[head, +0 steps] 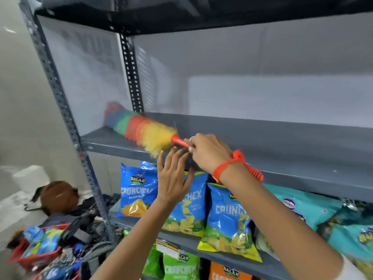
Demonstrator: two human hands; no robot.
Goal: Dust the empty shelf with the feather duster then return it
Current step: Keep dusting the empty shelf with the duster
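Note:
A rainbow feather duster (139,128) lies across the left end of the empty grey shelf (282,142), its fluffy head pointing to the back left corner. My right hand (210,152) is closed around its red handle at the shelf's front edge; the handle's ribbed end sticks out past my wrist. My left hand (173,174) hovers just below and in front of the shelf edge, fingers spread, holding nothing. The picture is blurred by motion.
Blue chip bags (139,190) stand on the shelf below, with teal bags (308,207) to the right and green and orange bags lower down. The rack's perforated metal posts (60,102) frame the left side. Bags and a red basket (40,253) clutter the floor at left.

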